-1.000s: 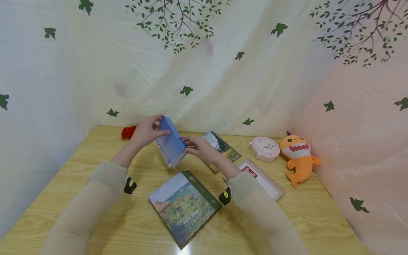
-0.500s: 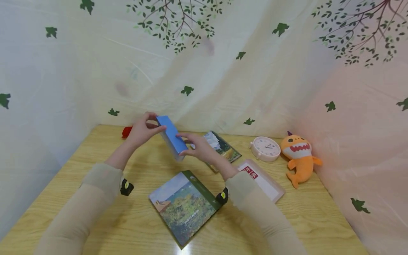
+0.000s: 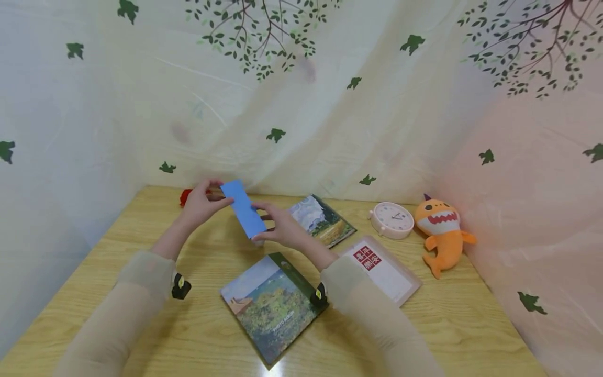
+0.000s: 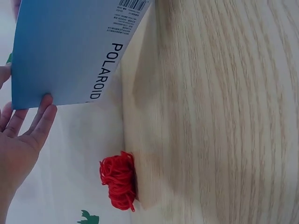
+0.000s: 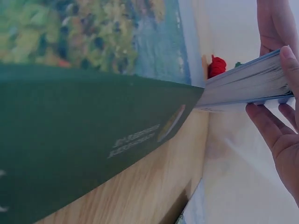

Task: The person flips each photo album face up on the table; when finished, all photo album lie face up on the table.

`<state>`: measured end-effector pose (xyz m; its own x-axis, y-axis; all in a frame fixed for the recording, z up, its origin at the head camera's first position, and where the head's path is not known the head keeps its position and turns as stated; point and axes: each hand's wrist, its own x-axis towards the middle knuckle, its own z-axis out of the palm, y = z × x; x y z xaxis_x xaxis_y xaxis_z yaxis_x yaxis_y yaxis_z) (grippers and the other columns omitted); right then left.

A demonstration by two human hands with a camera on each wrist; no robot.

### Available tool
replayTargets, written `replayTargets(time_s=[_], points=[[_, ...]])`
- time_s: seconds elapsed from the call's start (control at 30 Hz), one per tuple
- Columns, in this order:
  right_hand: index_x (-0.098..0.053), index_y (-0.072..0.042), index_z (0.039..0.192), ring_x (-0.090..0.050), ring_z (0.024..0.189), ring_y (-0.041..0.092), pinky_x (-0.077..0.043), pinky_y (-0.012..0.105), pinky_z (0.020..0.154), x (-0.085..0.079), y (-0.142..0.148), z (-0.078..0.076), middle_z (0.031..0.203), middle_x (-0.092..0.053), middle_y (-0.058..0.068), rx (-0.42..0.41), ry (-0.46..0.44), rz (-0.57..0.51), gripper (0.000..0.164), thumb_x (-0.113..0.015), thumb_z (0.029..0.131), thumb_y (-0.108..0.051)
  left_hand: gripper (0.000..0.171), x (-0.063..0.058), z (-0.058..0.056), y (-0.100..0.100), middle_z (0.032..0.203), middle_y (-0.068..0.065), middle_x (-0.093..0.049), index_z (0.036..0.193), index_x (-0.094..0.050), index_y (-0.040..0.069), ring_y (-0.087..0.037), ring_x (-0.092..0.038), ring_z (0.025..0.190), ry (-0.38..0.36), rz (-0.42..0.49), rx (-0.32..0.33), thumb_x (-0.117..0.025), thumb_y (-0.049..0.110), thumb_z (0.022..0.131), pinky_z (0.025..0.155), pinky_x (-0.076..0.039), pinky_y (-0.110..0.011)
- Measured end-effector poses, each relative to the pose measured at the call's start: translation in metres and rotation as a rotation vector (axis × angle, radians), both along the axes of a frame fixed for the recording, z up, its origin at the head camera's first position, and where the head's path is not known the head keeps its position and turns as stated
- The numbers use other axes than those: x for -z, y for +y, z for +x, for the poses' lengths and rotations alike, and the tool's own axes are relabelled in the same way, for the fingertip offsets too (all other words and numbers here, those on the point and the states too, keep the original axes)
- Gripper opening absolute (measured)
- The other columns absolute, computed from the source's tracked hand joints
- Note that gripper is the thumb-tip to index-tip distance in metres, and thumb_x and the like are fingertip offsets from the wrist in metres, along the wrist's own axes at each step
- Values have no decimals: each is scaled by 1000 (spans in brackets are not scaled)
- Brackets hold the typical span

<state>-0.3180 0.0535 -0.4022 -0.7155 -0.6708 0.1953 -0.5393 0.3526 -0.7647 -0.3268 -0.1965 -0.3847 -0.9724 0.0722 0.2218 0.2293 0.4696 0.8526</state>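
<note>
Both hands hold a blue photo album [image 3: 244,209] upright, its plain blue spine uppermost, over the table's back left. My left hand [image 3: 202,205] grips the far end, thumb on the near side and fingers behind. At the near end, my right hand [image 3: 282,228] pinches it between thumb and fingers. The left wrist view shows the cover [image 4: 65,56] lettered POLAROID, with a barcode. In the right wrist view the page edges [image 5: 252,79] face the camera. Below the hands lies a larger photo album [image 3: 275,309] with a painted garden cover and green spine strip.
Red yarn [image 3: 186,197] lies behind my left hand. To the right are a landscape-covered book [image 3: 325,220], a pinkish-edged white folder [image 3: 383,272] with a red print, a pink clock [image 3: 392,220] and an orange shark plush [image 3: 444,235]. A printed curtain [image 3: 301,131] hangs behind the table.
The blue album has turned from showing its lettered cover to showing its spine in the head view. It and both hands have shifted left, and its near end sits slightly lower.
</note>
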Motion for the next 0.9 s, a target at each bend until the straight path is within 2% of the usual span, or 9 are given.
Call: replayTargets(time_s=[0.2,0.43,0.6,0.8,0.9], points=[[-35,-13,142,-50,125,29,-53,27,86,6,-6,-1,145,-40,7,-4,-19,-12,70,-72,82,-20,62,5,0,-7,136,-15,-47,135,-45,6,-35,-58,109,36,-41,23,-70,34,85,90,-50,-48],[-38,-9,140,-52,123,29,-48,40,96,11,-8,-3,143,-43,11,-97,37,63,60,-66,88,-18,61,16,3,-17,141,-17,-44,139,-43,8,-37,-55,110,8,-101,60,-67,31,88,91,-49,-50],[-38,-11,141,-50,124,29,-46,40,99,13,-6,-5,143,-42,10,-123,42,102,57,-64,90,-18,63,24,2,-22,136,-18,-47,139,-44,8,-36,-54,106,11,-123,67,-68,34,87,87,-50,-47],[-40,-14,141,-46,128,25,-43,39,102,19,0,-9,144,-42,6,-129,19,239,55,-62,91,-19,66,36,3,-31,127,-20,-50,137,-46,7,-36,-51,108,-31,-171,69,-70,39,84,88,-47,-46],[-39,-14,141,-45,130,24,-42,37,102,20,2,-10,144,-42,5,-142,46,316,55,-62,92,-21,68,39,4,-33,124,-21,-50,137,-46,5,-37,-51,108,-41,-191,78,-69,40,84,90,-47,-48]])
